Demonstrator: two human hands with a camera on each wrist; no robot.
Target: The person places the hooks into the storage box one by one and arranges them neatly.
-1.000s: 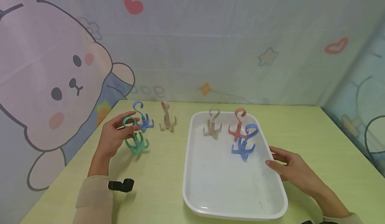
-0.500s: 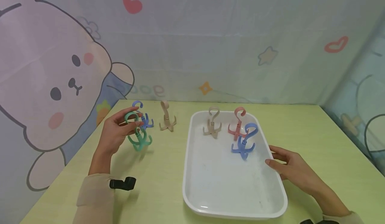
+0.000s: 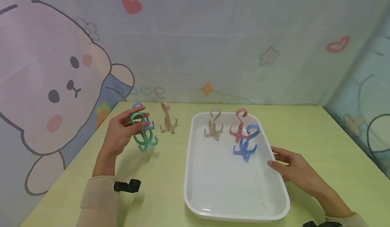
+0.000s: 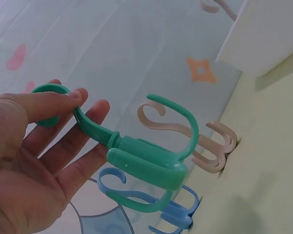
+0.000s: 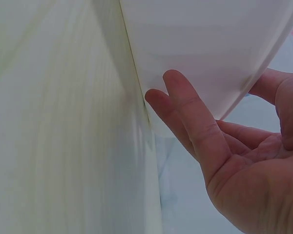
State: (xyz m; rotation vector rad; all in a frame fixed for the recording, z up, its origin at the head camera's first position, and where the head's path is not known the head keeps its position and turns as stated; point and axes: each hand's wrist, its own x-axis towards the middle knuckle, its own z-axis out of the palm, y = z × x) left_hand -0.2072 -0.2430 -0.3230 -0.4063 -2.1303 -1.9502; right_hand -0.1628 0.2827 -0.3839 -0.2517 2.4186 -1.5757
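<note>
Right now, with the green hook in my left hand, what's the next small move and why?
Probably carry the green hook rightward over the white tray. The left hand pinches it clear of the table, three hooks already stand in the tray, and the right hand rests on its rim.

Pale green table [image 3: 320, 142], pastel cartoon bunny backdrop [image 3: 61, 74]

beige hook [image 3: 167, 120], cartoon backdrop [image 3: 55, 78]

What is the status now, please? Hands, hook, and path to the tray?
Left hand pinches green hook, lifted off table. Right hand rests straight fingers against white tray. Three hooks stand at tray's far end; near part bare.
</note>
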